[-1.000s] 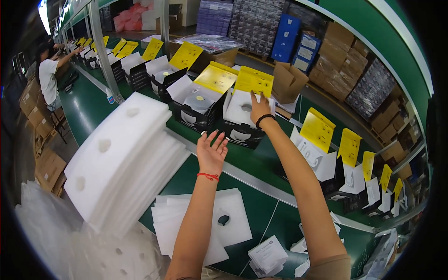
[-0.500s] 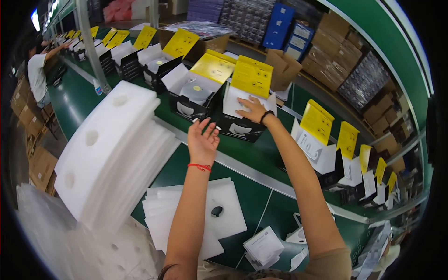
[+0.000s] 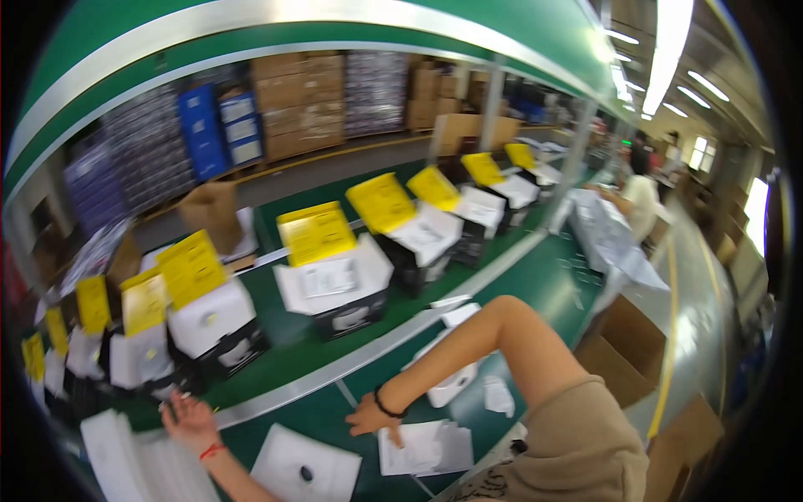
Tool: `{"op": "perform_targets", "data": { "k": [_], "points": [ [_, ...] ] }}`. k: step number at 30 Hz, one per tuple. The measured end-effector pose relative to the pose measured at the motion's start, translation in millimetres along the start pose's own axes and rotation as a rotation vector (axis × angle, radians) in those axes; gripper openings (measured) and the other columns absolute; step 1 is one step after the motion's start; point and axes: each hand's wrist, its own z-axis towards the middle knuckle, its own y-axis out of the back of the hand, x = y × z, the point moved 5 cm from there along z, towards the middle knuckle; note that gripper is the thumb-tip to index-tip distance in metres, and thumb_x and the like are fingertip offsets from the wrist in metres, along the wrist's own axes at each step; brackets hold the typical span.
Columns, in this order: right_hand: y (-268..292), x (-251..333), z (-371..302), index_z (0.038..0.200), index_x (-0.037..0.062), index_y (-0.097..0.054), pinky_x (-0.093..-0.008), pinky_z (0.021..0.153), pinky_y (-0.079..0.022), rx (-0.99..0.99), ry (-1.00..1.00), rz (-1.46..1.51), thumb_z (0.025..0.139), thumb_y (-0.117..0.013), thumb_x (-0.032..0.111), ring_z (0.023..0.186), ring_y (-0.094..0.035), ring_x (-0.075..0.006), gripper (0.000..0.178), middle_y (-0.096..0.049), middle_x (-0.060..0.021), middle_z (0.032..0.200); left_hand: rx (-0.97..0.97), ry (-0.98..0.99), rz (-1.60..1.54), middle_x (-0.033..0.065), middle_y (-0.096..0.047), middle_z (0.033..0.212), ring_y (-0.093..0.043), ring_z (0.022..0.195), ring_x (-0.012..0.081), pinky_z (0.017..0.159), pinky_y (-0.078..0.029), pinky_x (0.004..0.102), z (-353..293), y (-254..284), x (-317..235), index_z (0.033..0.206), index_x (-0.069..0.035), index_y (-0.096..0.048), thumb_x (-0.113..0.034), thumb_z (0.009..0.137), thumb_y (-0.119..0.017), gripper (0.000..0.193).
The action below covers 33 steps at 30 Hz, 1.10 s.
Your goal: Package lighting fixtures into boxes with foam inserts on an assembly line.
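Note:
My right hand (image 3: pixel 376 417), with a dark band at the wrist, reaches over the near bench. Its fingers are spread, and its thumb is at the stack of white printed booklets (image 3: pixel 418 449). Off to the left, my left hand (image 3: pixel 191 421), a red string at the wrist, hangs in front of the open boxes with loosely curled, parted fingers. Small pale bits show at its fingertips, too blurred to name. Between the hands lies a white foam sheet (image 3: pixel 276 456) with a dark oval spot. Beyond my left hand stands a black box (image 3: pixel 240 348) with a raised yellow flap.
Several more open boxes (image 3: pixel 350 318) with yellow flaps line the green conveyor. A metal rail (image 3: pixel 318 378) divides it from the bench. Stacked foam (image 3: pixel 113 456) stands at left; a white device (image 3: pixel 452 386) sits behind my right forearm. Cartons (image 3: pixel 623 351) and another person (image 3: pixel 641 201) are at right.
The view has swung to the right. My right hand has left the open box and come down to the booklets. My left hand stays near the boxes.

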Motion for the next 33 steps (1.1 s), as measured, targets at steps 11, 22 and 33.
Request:
{"op": "perform_targets", "data": {
  "k": [11,22,33],
  "points": [
    [152,-101,26,0.077,0.0084,-0.060,-0.0390,0.065,-0.046,-0.937,-0.091,0.214,0.052,-0.073,0.027,0.075,-0.059,-0.0288,0.033,-0.061,-0.0108,0.081,-0.090,0.005,0.075,0.0026,-0.055,0.090,-0.050,0.072,0.0123,0.063,-0.040,0.0226,17,-7,-28,0.103,-0.001,-0.052,-0.024,0.076,-0.064,0.038],
    [231,-178,43,0.128,0.0004,-0.031,-0.0459,0.093,-0.033,-0.956,-1.093,0.306,0.075,-0.055,0.044,0.115,-0.034,-0.0416,0.073,-0.039,-0.0240,0.122,-0.052,-0.071,0.063,0.0007,-0.059,0.074,-0.053,0.066,0.0140,0.056,-0.039,0.0265,-8,0,-57,0.088,-0.008,-0.057,-0.034,0.074,-0.061,0.029],
    [224,-147,72,0.118,0.0058,-0.044,-0.0487,0.089,-0.035,-0.820,-0.720,-0.074,0.081,-0.047,0.046,0.112,-0.042,-0.0329,0.055,-0.046,-0.0182,0.119,-0.141,-0.033,0.010,0.0006,-0.053,0.077,-0.050,0.064,0.0129,0.056,-0.037,0.0253,-11,-27,-48,0.094,-0.007,-0.053,-0.032,0.076,-0.058,0.031]
  ]
}}
